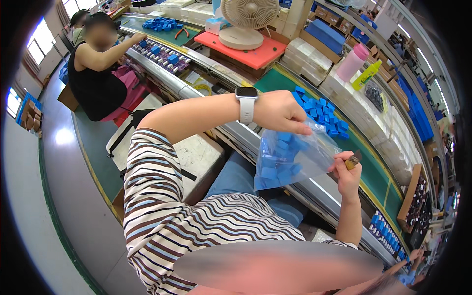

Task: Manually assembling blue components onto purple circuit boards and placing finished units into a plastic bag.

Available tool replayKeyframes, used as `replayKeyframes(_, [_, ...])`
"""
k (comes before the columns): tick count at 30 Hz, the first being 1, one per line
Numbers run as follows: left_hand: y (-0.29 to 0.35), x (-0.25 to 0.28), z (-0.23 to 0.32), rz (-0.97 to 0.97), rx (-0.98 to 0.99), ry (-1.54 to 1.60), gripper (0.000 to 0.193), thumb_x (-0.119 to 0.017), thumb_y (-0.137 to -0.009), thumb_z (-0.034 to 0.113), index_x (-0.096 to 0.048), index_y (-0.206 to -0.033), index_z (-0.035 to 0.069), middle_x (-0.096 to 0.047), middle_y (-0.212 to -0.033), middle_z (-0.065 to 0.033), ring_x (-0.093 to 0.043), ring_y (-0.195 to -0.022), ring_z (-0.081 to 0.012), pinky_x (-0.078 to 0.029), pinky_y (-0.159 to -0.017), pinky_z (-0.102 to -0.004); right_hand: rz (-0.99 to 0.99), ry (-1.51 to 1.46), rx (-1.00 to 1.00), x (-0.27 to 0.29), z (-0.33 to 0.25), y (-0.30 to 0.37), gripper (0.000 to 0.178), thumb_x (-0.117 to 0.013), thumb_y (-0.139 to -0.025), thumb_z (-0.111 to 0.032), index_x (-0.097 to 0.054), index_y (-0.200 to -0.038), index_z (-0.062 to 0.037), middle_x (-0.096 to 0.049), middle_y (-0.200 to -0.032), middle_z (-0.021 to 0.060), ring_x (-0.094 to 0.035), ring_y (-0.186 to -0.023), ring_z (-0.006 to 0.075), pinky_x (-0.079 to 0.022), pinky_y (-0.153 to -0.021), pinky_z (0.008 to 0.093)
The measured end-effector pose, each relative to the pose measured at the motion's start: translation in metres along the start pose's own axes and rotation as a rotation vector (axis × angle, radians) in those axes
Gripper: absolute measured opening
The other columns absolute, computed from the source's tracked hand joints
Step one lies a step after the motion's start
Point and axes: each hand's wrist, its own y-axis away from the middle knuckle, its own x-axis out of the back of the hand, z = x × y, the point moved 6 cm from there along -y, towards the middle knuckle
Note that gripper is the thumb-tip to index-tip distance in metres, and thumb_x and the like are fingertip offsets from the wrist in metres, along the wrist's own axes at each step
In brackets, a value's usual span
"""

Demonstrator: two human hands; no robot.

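Observation:
A clear plastic bag (314, 153) with several blue blocks (269, 172) inside hangs tilted in front of me, above the near edge of the work line. My left hand (282, 112), wearing a watch with a white band, comes over the bag from the left and pinches its upper edge. On the other side my right hand (348, 178) is closed on the bag's right edge. That hand also holds a small yellow-brown tool with a dark tip (353, 160), perhaps a cutter blade; its kind is not clear. Behind the bag, loose blue blocks (322, 114) lie heaped on the green belt (361, 147).
A co-worker (101, 73) sits at the left beside boards with blue parts (162, 56). Red-handled pliers (182, 32) lie farther back. A fan (248, 24) stands on a red board (268, 51). A pink bottle (353, 63) and filled tray (412, 199) are at the right.

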Motion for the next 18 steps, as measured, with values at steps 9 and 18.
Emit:
replayKeyframes(9, [-0.031,0.004,0.022,0.24,-0.052,0.211,0.032,-0.063,-0.084,0.028,-0.055,-0.068,0.002,-0.051,-0.055,-0.0103,-0.051,-0.049,-0.0215,-0.04,-0.049,-0.0328,0.472,0.501,0.448,0.006,-0.028,0.015,0.033,-0.065,-0.08,-0.001,-0.052,-0.11,-0.0022,-0.048,-0.113,0.0054,-0.04,-0.062,0.0065,-0.035,-0.055,0.021])
replayKeyframes(18, [-0.098,-0.014,0.034,0.227,0.14,0.909,0.027,-0.058,-0.091,0.027,-0.049,-0.07,0.012,-0.036,-0.06,0.0105,-0.029,-0.054,-0.0011,-0.024,-0.05,-0.0191,0.329,0.87,0.359,-0.052,-0.016,0.02,0.048,-0.076,-0.065,-0.021,-0.055,-0.104,-0.0028,-0.058,-0.085,0.0131,-0.062,-0.073,0.0298,-0.05,-0.06,0.037])
